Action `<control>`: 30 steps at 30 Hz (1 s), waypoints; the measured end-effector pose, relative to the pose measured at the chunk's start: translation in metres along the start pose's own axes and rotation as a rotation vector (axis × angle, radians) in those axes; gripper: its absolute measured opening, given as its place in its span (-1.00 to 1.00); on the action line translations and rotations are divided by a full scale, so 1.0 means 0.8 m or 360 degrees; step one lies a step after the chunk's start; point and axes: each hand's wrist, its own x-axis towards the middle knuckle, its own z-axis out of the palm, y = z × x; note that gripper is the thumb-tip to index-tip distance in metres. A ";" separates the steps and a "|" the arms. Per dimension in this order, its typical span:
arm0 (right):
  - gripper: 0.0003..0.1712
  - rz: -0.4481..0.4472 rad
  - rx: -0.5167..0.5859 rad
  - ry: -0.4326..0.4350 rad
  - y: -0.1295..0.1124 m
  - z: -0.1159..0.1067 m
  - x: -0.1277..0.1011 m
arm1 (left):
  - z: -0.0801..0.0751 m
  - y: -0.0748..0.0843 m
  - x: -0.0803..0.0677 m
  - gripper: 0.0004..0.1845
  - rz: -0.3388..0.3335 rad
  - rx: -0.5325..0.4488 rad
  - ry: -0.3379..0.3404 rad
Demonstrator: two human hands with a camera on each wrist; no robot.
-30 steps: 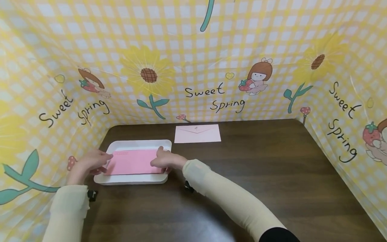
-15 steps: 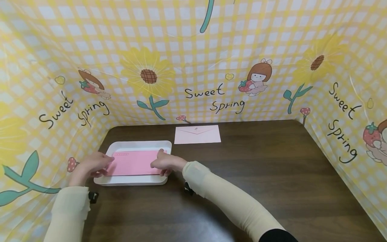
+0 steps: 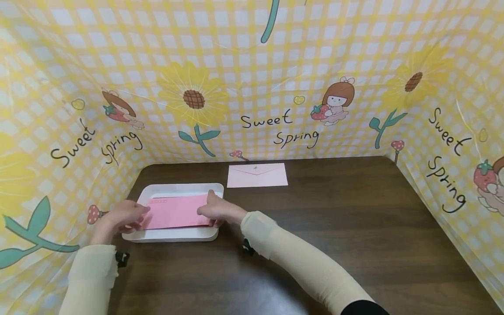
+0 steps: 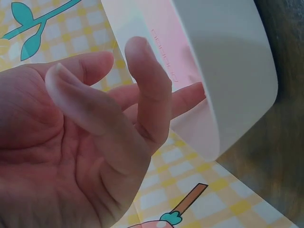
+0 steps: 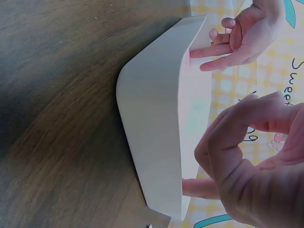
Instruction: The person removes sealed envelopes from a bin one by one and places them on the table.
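A pink envelope (image 3: 173,213), with a row of small printed boxes near its upper left corner, lies in a white tray (image 3: 177,235) at the left of the table. At the envelope's left end is my left hand (image 3: 125,215), its fingers loosely bent and a fingertip reaching over the tray wall in the left wrist view. My right hand (image 3: 220,209) is at the opposite end, fingertips over the envelope. In the right wrist view, one straight finger (image 5: 202,188) of this hand dips behind the tray wall while the others bend. The wall hides that fingertip.
Behind the tray, to its right, a pale pink envelope (image 3: 257,176) lies flap side up near the back edge of the dark wooden table (image 3: 323,223). A yellow checked cloth (image 3: 236,78) surrounds the table at the back and sides.
Both hands stay at the tray with small shifts. The left hand has edged slightly right along the envelope's end. The envelope's angle has changed a little, its right end now slightly higher in view.
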 end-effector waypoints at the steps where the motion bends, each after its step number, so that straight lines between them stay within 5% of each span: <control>1: 0.01 -0.0004 -0.0002 0.0016 0.000 0.000 0.000 | -0.001 0.000 0.000 -0.47 0.0003 -0.0002 -0.0003; 6: -0.05 -0.0049 -0.0003 0.0090 0.001 -0.003 0.001 | -0.002 0.002 -0.003 -0.51 0.0040 0.0012 -0.0041; 10: -0.77 -0.0101 -0.0015 0.0136 0.004 -0.004 0.003 | -0.002 0.002 -0.004 -0.49 0.0046 0.0039 -0.0071; 11: -0.83 -0.0103 -0.0025 0.0137 0.005 -0.004 0.004 | -0.002 0.002 -0.004 -0.48 0.0046 0.0044 -0.0074; 14: -0.64 -0.0108 -0.0055 0.0114 0.007 -0.005 0.005 | -0.002 0.002 -0.003 -0.46 0.0046 0.0044 -0.0080; 22: -0.79 -0.0099 0.0002 0.0095 0.009 -0.004 0.005 | -0.001 0.001 -0.002 -0.45 0.0045 0.0045 -0.0081; 30: -0.83 -0.0149 -0.0148 0.0127 0.011 0.001 0.011 | -0.001 0.001 -0.003 -0.39 0.0040 0.0033 -0.0089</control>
